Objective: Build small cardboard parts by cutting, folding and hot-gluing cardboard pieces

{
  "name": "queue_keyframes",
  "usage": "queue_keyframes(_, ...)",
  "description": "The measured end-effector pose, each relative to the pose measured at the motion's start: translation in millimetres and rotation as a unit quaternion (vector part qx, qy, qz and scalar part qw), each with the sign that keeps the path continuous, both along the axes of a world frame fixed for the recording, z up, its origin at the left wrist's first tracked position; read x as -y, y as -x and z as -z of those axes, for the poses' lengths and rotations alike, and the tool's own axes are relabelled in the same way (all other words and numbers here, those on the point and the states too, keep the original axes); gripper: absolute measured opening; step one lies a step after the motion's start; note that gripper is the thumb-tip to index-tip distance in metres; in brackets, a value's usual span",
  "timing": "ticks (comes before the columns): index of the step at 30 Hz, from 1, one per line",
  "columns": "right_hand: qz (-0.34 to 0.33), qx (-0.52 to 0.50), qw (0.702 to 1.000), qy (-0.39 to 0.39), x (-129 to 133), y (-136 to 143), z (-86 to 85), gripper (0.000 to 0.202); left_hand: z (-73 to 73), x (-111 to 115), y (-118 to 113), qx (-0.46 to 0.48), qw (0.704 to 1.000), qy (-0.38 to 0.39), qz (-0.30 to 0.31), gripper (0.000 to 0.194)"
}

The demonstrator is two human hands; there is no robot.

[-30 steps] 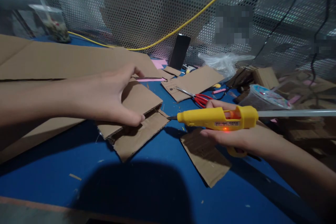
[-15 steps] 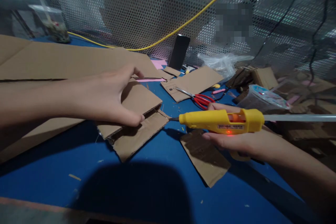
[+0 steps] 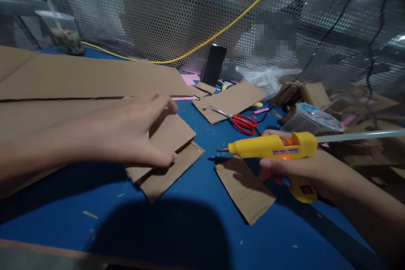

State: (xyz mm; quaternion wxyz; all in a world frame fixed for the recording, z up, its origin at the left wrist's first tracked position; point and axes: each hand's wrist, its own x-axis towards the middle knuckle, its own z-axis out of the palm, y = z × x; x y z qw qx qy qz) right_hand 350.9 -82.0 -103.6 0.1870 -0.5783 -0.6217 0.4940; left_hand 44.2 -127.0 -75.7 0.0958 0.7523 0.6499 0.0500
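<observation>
Nozzle point(image 3: 222, 150) just beside the cardboard flap point(image 3: 172, 173)

The right hand point(image 3: 291, 166) is wrapped around the hot-glue gun point(image 3: 272, 145), its long axis roughly sideways, tip pointing left at the flap's corner without touching. The left hand point(image 3: 136, 130), nearer, grips the folded cardboard piece point(image 3: 177, 133) on the blue tabletop point(image 3: 190, 236), thumb and fingers spread wide.

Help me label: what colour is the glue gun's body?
Yellow: the glue gun's body, clearest in the head view.

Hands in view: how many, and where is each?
2: the left hand spans the layered cardboard piece; the right hand grips the yellow glue gun. Any behind the mesh screen cannot be made out.
</observation>
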Motion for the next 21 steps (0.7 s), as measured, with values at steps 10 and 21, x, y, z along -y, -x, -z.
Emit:
queue_keyframes(10,0.056,-0.164,0.978,0.117,13,-15,11.9,0.029,20.9,1,-6,-0.032,0.996,-0.059,0.052,0.074)
queue_keyframes(21,-0.030,-0.105,0.993,0.036,61,13,5.0,0.022,0.2,-3,-4,-0.018,1.000,-0.008,0.021,0.079)
